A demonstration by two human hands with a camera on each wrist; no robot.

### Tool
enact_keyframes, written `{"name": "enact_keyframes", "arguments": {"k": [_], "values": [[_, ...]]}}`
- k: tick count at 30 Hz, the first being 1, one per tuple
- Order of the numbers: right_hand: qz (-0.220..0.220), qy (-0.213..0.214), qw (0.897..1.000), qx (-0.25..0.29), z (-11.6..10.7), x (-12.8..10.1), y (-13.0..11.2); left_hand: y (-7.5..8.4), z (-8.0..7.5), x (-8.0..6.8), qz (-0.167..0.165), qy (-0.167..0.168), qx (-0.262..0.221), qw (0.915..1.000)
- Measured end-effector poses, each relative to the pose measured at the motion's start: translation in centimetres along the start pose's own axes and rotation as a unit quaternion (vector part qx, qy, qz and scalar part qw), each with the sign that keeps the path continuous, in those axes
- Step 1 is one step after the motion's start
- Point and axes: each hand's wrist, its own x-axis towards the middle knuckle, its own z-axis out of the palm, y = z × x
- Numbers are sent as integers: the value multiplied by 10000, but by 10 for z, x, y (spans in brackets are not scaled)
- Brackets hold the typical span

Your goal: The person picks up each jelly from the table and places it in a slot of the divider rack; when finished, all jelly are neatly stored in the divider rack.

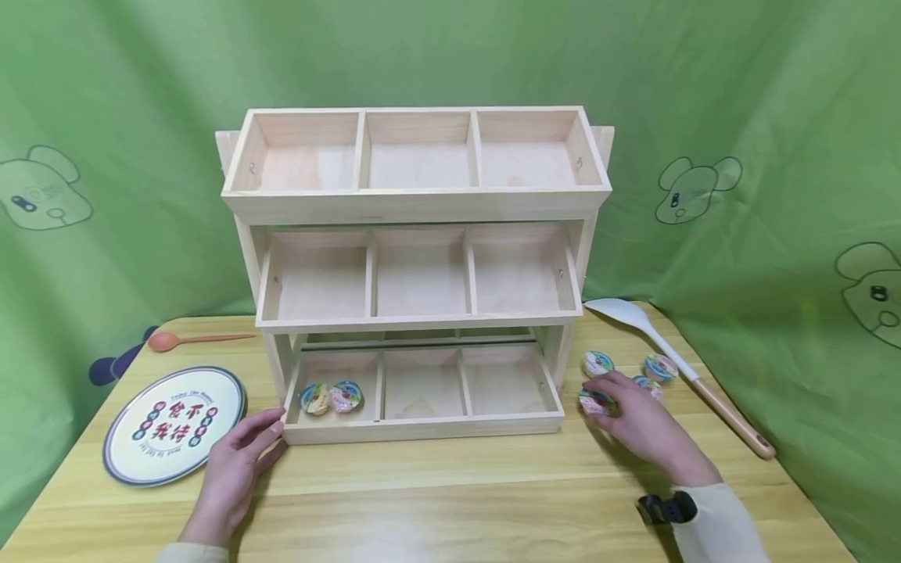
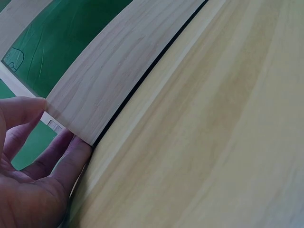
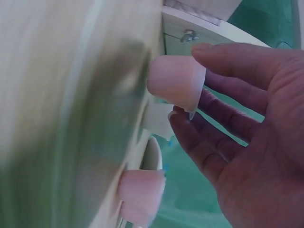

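My right hand (image 1: 644,422) pinches a small jelly cup (image 3: 172,80) between thumb and fingertips at the table's right side. That cup has a pale pink body, and its printed lid shows partly under the fingers in the head view. Three more jelly cups (image 1: 598,363) with colourful lids sit around the hand. Two others (image 1: 345,396) lie in the bottom tray's left compartment on a three-tier wooden rack (image 1: 422,432). At the front left corner of that tray, my left hand (image 1: 235,465) rests its fingertips against the wood (image 2: 90,95).
A round plate (image 1: 172,426) with printed characters lies left of the rack, with an orange spoon (image 1: 165,341) behind it. A white ladle (image 1: 676,356) with a wood-coloured handle lies along the right edge. Green cloth (image 1: 422,47) hangs behind and at both sides.
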Motion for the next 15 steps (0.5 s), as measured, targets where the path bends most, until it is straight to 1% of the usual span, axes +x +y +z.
{"name": "enact_keyframes", "arguments": {"k": [8,15], "values": [[-89,182,9998,-52,-14,-5,-12,0,0,0,7,15,-21,10000],[-233,307,9993,30,-25,-7,-19,1,2,0,-33,23,-23,10000]]}}
